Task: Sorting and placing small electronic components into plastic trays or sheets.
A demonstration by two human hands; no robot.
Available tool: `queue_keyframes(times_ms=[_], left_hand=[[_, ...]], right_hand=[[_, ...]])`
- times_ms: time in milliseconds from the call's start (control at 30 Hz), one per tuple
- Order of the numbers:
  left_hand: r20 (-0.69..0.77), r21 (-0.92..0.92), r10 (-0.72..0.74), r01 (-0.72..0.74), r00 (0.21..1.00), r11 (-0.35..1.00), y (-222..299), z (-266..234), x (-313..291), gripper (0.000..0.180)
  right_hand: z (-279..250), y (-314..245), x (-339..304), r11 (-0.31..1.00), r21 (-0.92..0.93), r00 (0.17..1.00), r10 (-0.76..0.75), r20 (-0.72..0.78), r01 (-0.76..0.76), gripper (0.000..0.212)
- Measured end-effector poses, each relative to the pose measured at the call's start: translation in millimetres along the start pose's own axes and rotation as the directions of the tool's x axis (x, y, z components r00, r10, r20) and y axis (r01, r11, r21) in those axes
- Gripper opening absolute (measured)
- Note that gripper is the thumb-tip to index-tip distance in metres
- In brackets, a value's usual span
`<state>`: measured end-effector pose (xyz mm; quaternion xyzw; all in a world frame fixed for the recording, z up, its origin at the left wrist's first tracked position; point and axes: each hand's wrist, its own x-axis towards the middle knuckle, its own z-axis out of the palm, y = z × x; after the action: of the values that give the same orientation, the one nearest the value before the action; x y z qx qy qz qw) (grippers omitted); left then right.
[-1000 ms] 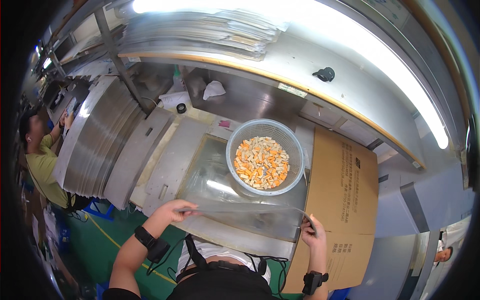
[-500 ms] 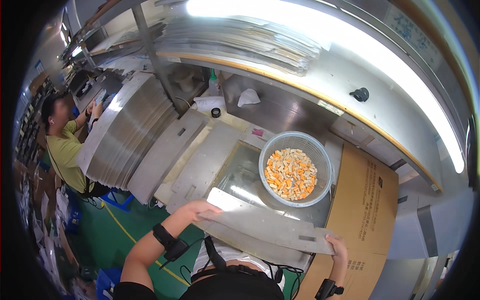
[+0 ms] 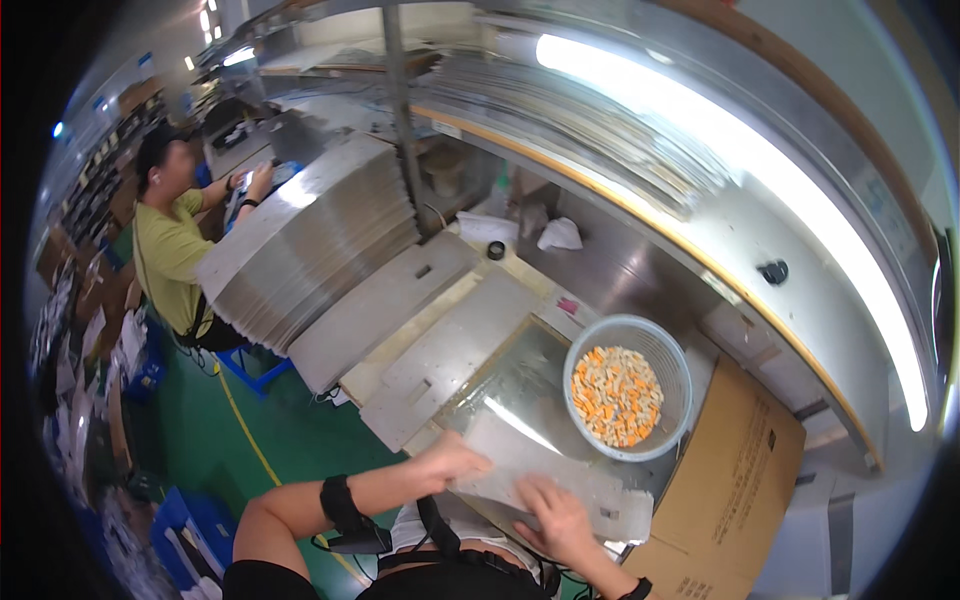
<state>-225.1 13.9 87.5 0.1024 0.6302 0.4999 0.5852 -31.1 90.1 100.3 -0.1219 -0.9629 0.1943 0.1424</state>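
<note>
A thin grey board (image 3: 530, 450) with a small slot near its right end lies at the worktable's front edge, close to my body. My left hand (image 3: 452, 464) is closed on its left end. Over the middle of the same board is my right hand (image 3: 556, 515), fingers apart and somewhat blurred; whether they touch the surface I cannot tell. Just beyond the board stands a round grey-blue plastic basket (image 3: 683, 372), holding many small orange and beige pieces (image 3: 617, 397).
Similar grey boards (image 3: 470, 335) lie to the left, beside a tall stack of them (image 3: 320, 240). A cardboard sheet (image 3: 735, 480) covers the right side. A black tape roll (image 3: 496, 250) sits at the back, beneath a shelf (image 3: 590, 185). Another person (image 3: 175, 255) works at far left.
My right hand has let go of the board's right end and moved left over its middle. My left hand keeps its hold. The whole view has shifted, with the scene moving rightward.
</note>
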Motion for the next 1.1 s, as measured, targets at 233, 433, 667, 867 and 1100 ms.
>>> queue_keyframes(times_ms=[233,433,667,867,1100], left_hand=[[0.177,-0.256,-0.090,0.134,0.980,0.957,21.5,19.0,-37.3,0.039],[0.459,-0.231,-0.036,0.158,0.888,0.960,15.3,7.6,-9.0,0.066],[0.452,-0.249,-0.025,0.152,0.892,0.957,-35.4,-10.7,38.7,0.069],[0.464,-0.681,-0.081,0.414,0.882,0.604,-64.0,-51.9,13.2,0.068],[0.088,-0.924,0.347,-0.054,0.934,0.379,-64.2,-93.1,-42.6,0.076]], right_hand=[[36.3,7.2,-5.1,0.999,-0.028,0.975,-0.034,-0.218,0.029,0.044],[-27.0,13.4,-18.5,0.876,0.290,0.802,0.473,-0.364,-0.385,0.017],[-113.4,-22.1,-6.6,0.497,0.850,0.520,0.687,-0.508,0.174,0.020],[-90.8,-17.3,84.2,0.238,0.903,0.460,0.796,-0.393,0.359,0.036],[11.6,39.5,161.9,-0.040,0.996,0.491,0.871,-0.007,0.084,0.037]])
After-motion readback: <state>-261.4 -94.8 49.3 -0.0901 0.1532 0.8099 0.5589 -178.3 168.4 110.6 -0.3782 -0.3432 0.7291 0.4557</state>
